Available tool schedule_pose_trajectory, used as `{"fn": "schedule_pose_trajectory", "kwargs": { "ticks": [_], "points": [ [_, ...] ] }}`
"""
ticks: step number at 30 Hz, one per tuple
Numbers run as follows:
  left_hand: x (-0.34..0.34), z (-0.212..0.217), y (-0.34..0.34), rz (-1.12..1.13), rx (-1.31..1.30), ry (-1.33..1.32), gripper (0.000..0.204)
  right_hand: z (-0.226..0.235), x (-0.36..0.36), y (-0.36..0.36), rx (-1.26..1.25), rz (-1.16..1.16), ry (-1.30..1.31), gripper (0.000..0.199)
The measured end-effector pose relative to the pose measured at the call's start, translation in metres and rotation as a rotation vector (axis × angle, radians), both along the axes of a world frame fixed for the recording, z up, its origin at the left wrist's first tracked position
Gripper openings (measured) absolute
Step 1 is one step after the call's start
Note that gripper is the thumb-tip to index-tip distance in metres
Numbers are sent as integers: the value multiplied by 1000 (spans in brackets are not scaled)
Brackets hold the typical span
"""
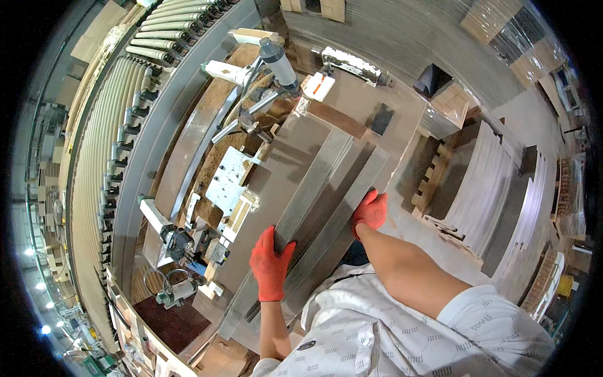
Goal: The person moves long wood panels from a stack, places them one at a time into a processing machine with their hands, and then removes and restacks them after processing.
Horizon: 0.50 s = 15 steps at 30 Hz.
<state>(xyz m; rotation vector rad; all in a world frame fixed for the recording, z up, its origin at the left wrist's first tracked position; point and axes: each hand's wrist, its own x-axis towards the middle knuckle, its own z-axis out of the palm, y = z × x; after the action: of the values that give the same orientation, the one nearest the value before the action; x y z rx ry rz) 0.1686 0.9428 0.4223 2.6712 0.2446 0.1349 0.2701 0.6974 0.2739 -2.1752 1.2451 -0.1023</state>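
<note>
White printed shirt (377,342) fills the bottom of the view, and straight out from it go two bare forearms ending in red gloves. Left hand (271,264) is on the left bundle (317,176), a long run of thin grey strips, thumb on one side and fingers on the other: that looks like a proper hold. Right hand (370,212) sits against the outer edge of the right bundle (334,234), thumb up; its fingers are tucked out of sight, so whether they close on it I can't tell.

Both bundles lie slantwise over the brown bench (295,144), side by side, a dark channel running between them. Their far ends point toward a brown block (339,119).

So where do we stand? Partway through the handling, I'd judge: the strips are gathered into two long lots and both are under hand, that much is done. Not done: the two lots aren't together, and neither sits under the grey cylinder (279,66) or on the white plate (229,181) off to the left. Placing or squaring them seems to be what's left, though nothing visible settles which.
</note>
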Motion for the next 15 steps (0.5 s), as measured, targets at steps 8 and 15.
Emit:
{"fn": "schedule_pose_trajectory", "kwargs": {
  "ticks": [8,15],
  "points": [
    [4,13,-3,-82,212,-110,66,-3,1,1,9,-17,-59,46],
    [-38,-30,-63,-267,-15,161,75,-11,1,2,-32,-23,-36,46]
  ]
}}
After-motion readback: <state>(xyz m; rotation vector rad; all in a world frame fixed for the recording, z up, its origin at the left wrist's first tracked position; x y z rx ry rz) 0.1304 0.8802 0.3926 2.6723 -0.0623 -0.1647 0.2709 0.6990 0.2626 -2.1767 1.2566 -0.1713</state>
